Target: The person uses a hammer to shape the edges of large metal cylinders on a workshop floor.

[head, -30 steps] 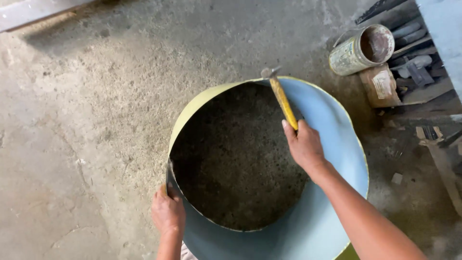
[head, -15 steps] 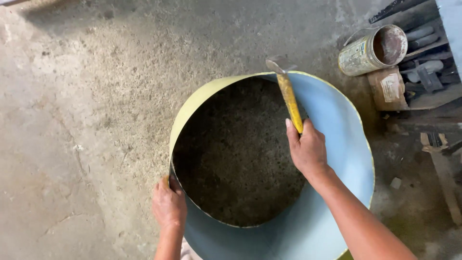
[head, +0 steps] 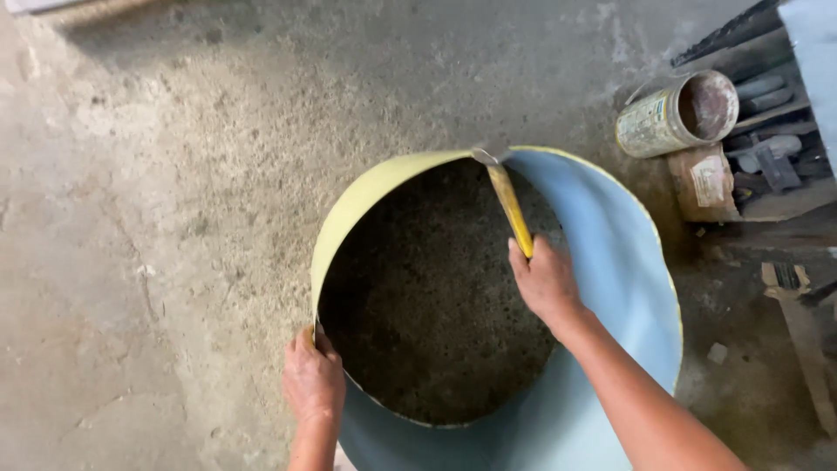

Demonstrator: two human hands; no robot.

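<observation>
Left hand [head: 312, 379] clamped on the sheet ring [head: 610, 288] near rim; right hand [head: 545, 279] clamped on the yellow-handled tool [head: 508, 205]. Brace the rim firmly while working the far seam.

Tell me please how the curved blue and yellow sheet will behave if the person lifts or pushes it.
The curved blue and yellow sheet looks thin and bent into a loop, so it probably flexes and springs open if released. The left hand grips its edge, which suggests it needs steadying. Standing on its edge on the concrete floor, it may wobble or tip when pushed.
</observation>
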